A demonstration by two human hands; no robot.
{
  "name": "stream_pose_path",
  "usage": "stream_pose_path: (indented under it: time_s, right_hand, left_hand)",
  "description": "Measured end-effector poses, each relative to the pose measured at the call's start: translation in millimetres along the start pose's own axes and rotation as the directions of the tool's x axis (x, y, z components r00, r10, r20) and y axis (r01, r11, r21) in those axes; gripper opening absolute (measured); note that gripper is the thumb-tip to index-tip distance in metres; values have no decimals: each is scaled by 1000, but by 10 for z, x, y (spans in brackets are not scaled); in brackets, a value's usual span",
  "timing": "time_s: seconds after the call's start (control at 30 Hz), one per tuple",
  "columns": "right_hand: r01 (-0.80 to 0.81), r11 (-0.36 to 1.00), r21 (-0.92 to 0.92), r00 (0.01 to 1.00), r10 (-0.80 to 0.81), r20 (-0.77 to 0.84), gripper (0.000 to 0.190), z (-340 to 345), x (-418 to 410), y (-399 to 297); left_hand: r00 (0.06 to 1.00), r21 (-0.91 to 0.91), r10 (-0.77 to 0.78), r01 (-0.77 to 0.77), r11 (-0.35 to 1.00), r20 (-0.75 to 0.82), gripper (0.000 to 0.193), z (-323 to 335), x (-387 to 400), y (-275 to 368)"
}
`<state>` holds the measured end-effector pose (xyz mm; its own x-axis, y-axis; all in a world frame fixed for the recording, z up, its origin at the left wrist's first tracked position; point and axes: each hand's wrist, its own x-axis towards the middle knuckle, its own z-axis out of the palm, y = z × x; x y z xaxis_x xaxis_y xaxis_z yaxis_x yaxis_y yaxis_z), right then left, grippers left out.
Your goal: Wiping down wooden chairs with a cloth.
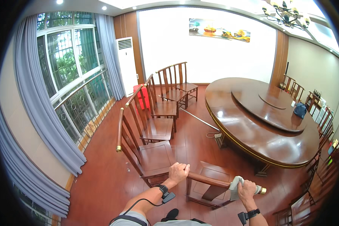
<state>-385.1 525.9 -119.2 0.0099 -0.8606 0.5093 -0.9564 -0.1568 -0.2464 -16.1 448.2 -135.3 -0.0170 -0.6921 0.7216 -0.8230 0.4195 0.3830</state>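
Just in front of me is a dark wooden chair (201,195), its back toward me and its seat beyond. My left hand (178,173) grips the left end of the chair's top rail (210,180). Near the rail's right end, a pale grey cloth (235,187) is draped over the wood, and my right hand (247,189) holds the cloth against it. A brass-coloured cap (262,191) shows at the rail's right tip. The rail's left tip is hidden by my left hand. Each wrist wears a black strap with a small device.
A row of matching chairs (158,128) runs away on the left. At right stands a large round wooden table (231,118) with a turntable, bearing a dark blue bag (300,110). A long pole (199,118) lies on the floor between them. More chairs (302,206) stand at far right.
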Motion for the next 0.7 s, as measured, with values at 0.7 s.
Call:
stream_pose_path:
  time_s: [0.7]
  right_hand:
    - [343,873,345,766,-473,434,40,553,695,-1960]
  left_hand:
    - [780,-239,-453,583,777,431,51,-135,117,54]
